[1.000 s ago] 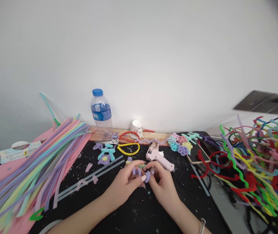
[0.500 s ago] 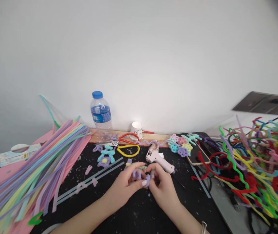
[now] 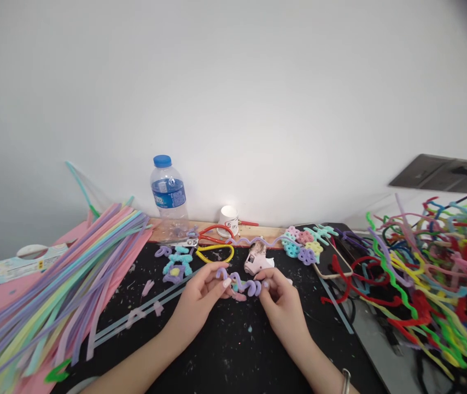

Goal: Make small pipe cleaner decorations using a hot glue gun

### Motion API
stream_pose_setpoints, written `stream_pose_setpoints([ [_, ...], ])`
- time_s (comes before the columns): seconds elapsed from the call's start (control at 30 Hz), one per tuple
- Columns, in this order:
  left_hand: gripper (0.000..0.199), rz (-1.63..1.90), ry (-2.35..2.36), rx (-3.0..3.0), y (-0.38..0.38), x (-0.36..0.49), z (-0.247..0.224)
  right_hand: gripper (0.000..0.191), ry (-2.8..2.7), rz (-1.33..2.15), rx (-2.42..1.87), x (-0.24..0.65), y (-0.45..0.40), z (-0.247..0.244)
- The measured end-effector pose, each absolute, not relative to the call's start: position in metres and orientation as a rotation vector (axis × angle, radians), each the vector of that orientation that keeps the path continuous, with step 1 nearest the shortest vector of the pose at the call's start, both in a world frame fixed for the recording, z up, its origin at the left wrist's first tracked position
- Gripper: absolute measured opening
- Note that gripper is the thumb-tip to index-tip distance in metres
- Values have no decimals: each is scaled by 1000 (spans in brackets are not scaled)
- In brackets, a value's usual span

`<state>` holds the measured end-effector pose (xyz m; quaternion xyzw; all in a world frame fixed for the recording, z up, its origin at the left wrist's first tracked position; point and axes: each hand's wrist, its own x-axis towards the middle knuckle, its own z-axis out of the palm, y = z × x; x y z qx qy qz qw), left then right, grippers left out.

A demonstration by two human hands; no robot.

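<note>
Between my two hands stretches a coiled purple pipe cleaner (image 3: 253, 288). My left hand (image 3: 200, 293) pinches its left end between thumb and fingers. At the right end, my right hand (image 3: 282, 295) closes its thumb and fingertips on the coil. Small pink and green fuzzy pieces show just behind and below the coil. A pale pink glue gun (image 3: 258, 258) lies right behind my right hand, which covers its handle. Scissors with red and yellow handles (image 3: 217, 257) rest behind my left hand, beside a turquoise and purple fuzzy figure (image 3: 178, 264).
Pastel pipe cleaners (image 3: 73, 279) are heaped at the left, and a bright tangle (image 3: 430, 273) fills the right. Along the wall stand a water bottle (image 3: 168, 191) and a white cup (image 3: 229, 220). Fuzzy flowers (image 3: 302, 243) sit beside a phone (image 3: 332, 260).
My hands have moved apart, and the purple coil between them is now stretched out and more visible. My right hand now covers the glue gun's handle.
</note>
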<state>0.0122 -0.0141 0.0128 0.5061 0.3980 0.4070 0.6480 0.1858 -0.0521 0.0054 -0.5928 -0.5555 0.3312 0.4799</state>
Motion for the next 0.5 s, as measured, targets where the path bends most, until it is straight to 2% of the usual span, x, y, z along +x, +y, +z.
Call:
stream_pose_setpoints([
  [0.27, 49, 848, 658, 1025, -19, 17, -3, 12, -1435, 785, -1453, 183, -52, 5],
  [0.5, 47, 830, 671, 1029, -23, 20, -8, 18, -1574, 717, -1482, 179, -56, 6],
])
